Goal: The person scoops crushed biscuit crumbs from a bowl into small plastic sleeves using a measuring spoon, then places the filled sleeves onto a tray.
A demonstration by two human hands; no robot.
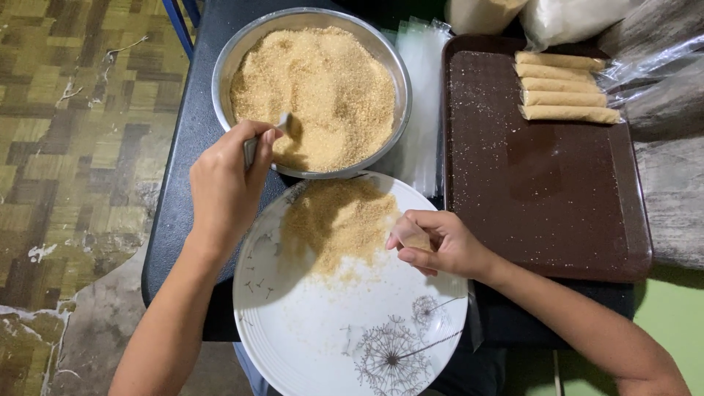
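Two hands at work: the left hand (227, 183) and the right hand (440, 242), both bare, over a dark tabletop (183, 147).
Step in hand: judged from the pose, scooping brown granulated sugar (315, 88) from the round steel bowl (235, 51) to fill a narrow clear plastic tube (415, 240).
Left hand grip: fingers closed tight around the handle of a small metal spoon (282, 122), whose tip digs into the sugar at the bowl's 7 o'clock edge.
Left arm pose: forearm rises from 7 o'clock of the view, wrist bent inward toward the bowl.
Right hand grip: thumb and fingers pinched together on the small tube, already partly tan with sugar.
Right arm pose: forearm comes in from 4 o'clock, hand resting over the 3 o'clock rim of the white round plate with dandelion print (308, 345).
Spilled sugar: a loose heap (337, 220) lies on the plate's 12 o'clock part, touching nothing else.
Finished pieces: four filled sugar tubes (561, 86) lie side by side at 1 o'clock on the brown rectangular plastic tray (550, 198).
Spare wrappers: clear empty sleeves (425, 88) lie between bowl and tray.
Next move calls for: in my judgement, a level spoonful carried to the tube's mouth at 4 o'clock from the bowl, with the tube held steady over the plate.
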